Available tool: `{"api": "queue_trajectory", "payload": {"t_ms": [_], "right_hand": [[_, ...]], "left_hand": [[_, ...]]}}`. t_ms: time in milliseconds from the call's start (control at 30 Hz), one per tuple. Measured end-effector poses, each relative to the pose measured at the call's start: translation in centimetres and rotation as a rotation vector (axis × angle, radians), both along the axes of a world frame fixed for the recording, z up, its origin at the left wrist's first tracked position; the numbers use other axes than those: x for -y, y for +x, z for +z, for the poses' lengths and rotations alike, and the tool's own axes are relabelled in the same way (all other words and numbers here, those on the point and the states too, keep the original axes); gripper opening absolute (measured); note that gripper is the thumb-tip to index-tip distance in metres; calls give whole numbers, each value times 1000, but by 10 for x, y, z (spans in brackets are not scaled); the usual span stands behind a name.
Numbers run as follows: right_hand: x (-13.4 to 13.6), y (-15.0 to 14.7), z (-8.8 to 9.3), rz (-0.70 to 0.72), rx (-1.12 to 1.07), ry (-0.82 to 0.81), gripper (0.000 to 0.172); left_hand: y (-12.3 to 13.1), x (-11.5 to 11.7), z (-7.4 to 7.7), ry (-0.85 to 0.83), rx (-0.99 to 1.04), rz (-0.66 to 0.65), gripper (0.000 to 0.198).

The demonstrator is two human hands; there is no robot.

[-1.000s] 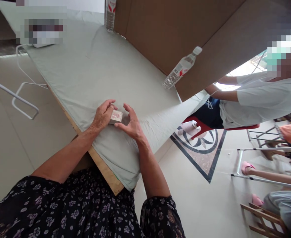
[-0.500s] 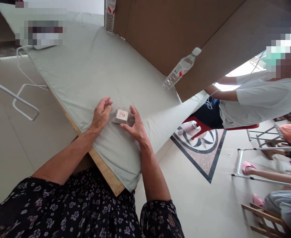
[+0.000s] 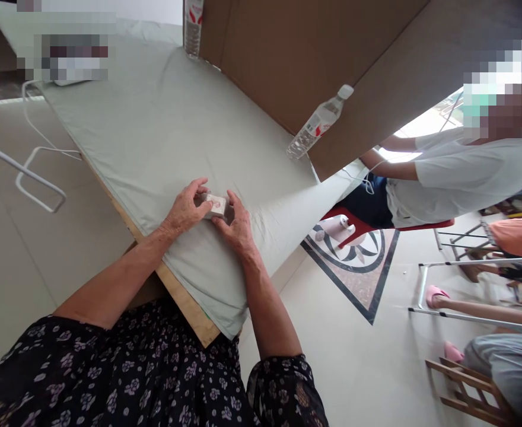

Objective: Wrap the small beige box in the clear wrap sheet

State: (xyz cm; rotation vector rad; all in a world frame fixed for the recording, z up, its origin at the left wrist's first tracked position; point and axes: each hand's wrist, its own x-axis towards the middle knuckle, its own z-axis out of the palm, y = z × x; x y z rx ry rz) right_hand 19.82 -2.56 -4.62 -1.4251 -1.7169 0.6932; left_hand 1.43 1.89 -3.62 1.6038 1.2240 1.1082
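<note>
On the cloth-covered table (image 3: 154, 124) near its front corner lies a small white block-shaped packet (image 3: 219, 204) with a reddish print on top; it looks wrapped in clear plastic. My left hand (image 3: 188, 204) grips its left side, thumb on the top face and fingers curled at the far edge. From the right, my right hand (image 3: 236, 224) closes on the packet, thumb at the near side and index finger at the far right corner. The hands cover both ends of the packet, so its exact kind is not clear.
A large brown cardboard panel (image 3: 279, 65) stands across the table's far right. Against it are a clear plastic bottle (image 3: 318, 124), tilted, and another bottle (image 3: 193, 26). A person in a white shirt (image 3: 461, 172) sits beyond. White cables (image 3: 43, 154) hang at the left.
Both hands have closed in on the packet from either side, the left thumb coming onto its top. Before, the hands were apart around it. The view has shifted slightly.
</note>
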Motion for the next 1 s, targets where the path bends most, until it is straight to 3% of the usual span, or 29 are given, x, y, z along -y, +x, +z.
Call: {"api": "queue_trajectory", "payload": {"t_ms": [133,333,500,667,833,1000], "right_hand": [[1,1,-2,-1,3,-3,87],[6,10,6,39,-90,-28,91],[9,15,8,34,-170,-48,87],[4,8,0,-21,-87,-30,86],[2,4,-1,-45,-21,21,73],[4,6,0,-49,-19,37,77]], "left_hand": [[-2,-1,1,-17,61,17,70],[-4,-7,-2,25,130,176,69],[-3,-7,-4,29,98,90,78],[-3,-5,-4,9,34,-19,85],[-4,-5,-3,41,-1,-28,84],[-4,-5,-3,50,48,-10,84]]}}
